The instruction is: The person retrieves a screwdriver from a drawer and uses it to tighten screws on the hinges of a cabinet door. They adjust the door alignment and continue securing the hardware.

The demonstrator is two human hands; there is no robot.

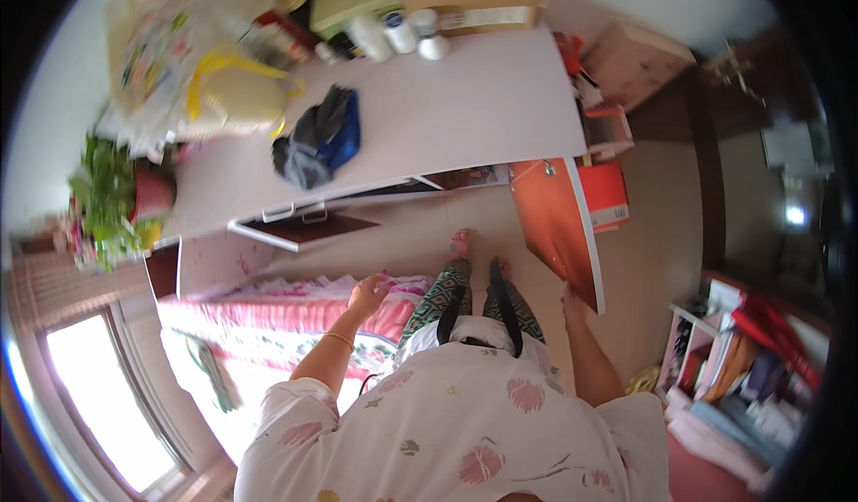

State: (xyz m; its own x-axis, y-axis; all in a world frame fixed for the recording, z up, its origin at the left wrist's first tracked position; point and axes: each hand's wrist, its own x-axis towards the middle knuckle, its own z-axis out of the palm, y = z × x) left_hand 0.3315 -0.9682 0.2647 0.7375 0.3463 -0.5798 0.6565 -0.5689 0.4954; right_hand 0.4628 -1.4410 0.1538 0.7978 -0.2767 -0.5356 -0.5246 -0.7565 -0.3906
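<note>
A low white cabinet with a long white top (pixel 447 109) stands in front of me. At its right an orange-brown inner face shows on an open cabinet door (pixel 554 225). My right hand (pixel 575 307) is at the near edge of this door, gripping it, with part of the fingers hidden. My left hand (pixel 366 298) hangs in the air over the bed's edge with fingers apart and nothing in it. Left of the middle, another door or drawer front (pixel 308 227) with white handles is ajar. Dark grey and blue cloth (pixel 326 136) lies crumpled on the top.
White bottles (pixel 393 33) and cardboard boxes (pixel 483 6) line the back of the top. Plastic bags (pixel 228 91) and a potted plant (pixel 112 189) are at left. A bed with pink covers (pixel 304 310) is near my left side. A red-orange box (pixel 605 196) stands beyond the open door.
</note>
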